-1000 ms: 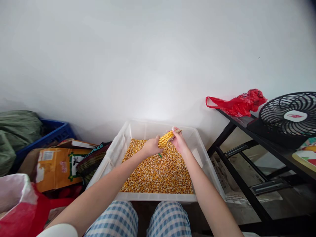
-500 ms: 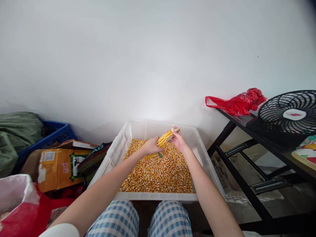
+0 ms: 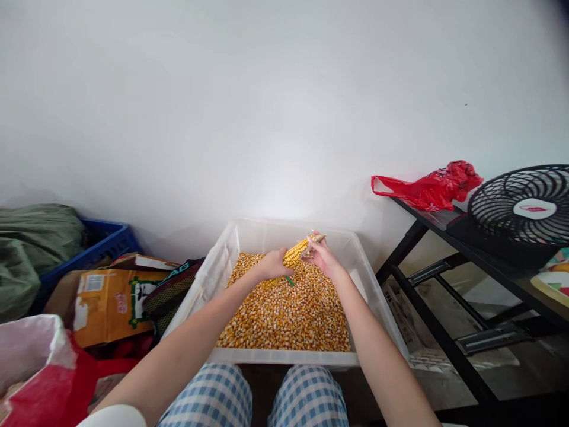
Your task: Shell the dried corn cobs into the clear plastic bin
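Note:
Both hands hold one ear of corn [image 3: 295,254] above a bin of loose corn kernels [image 3: 288,317]. My left hand [image 3: 272,264] is closed around the lower left end of the ear. At the upper right, pale tip, my right hand [image 3: 323,256] grips it with the fingers bent around. Yellow kernels still cover the side of the ear facing me, and a bare strip shows near the right fingers. Just under the left hand, a small green object [image 3: 290,280] pokes out; its kind is unclear. The clear plastic bin [image 3: 284,356] stands in front of my knees.
To the left are a cardboard box [image 3: 111,308], a blue crate [image 3: 109,237] with a green bag [image 3: 40,255], a black mesh bag [image 3: 171,296] and a red-and-white sack [image 3: 48,379]. A black table [image 3: 489,255] on the right carries a red plastic bag [image 3: 438,187] and a fan [image 3: 524,204].
Both hands stay on the ear of corn, with hardly any shift in their grip. The whole view has moved slightly.

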Available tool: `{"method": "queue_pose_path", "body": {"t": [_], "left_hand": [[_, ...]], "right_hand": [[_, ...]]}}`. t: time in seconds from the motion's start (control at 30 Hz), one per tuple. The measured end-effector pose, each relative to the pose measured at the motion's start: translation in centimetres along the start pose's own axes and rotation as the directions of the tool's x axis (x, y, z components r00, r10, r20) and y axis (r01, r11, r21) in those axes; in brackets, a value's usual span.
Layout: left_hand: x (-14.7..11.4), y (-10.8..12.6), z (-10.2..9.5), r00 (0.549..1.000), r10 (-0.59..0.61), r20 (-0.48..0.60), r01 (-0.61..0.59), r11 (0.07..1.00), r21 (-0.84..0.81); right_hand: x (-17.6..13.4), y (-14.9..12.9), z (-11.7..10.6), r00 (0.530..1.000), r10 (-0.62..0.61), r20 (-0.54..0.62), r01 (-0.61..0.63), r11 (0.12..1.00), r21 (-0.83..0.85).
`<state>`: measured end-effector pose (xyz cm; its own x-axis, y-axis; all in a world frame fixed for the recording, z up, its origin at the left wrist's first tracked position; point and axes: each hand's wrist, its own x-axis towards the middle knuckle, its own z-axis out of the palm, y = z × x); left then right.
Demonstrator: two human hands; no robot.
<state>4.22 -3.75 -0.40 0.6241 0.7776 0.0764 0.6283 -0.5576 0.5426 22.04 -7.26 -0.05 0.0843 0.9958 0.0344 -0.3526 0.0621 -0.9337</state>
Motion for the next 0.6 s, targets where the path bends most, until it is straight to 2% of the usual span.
{"method": "queue_pose_path", "body": {"t": [0.07, 0.13, 0.4, 0.6], "left_hand": [[-0.1, 0.3, 0.3, 0.998, -0.034, -0.053, 0.041, 0.991, 0.124], [-0.2, 0.5, 0.6, 0.998, -0.043, -0.053, 0.051, 0.984, 0.173], [-0.3, 0.4, 0.7, 0.999, 0.046, -0.012, -0.046, 0.998, 0.044], [-0.2, 0.1, 0.3, 0.999, 0.036, -0.005, -0.037, 0.999, -0.024]], "right_hand": [[0.0, 0.4, 0.3, 0.998, -0.012, -0.062, 0.009, 0.999, -0.046], [0.0, 0.7, 0.5, 0.995, -0.030, -0.099, 0.022, 0.996, -0.082], [-0.1, 0.2, 0.1, 0.999, -0.034, -0.020, 0.031, 0.992, -0.120], [-0.6, -0.5, 0.3, 0.998, -0.012, 0.064, 0.017, 0.997, -0.071]]}}
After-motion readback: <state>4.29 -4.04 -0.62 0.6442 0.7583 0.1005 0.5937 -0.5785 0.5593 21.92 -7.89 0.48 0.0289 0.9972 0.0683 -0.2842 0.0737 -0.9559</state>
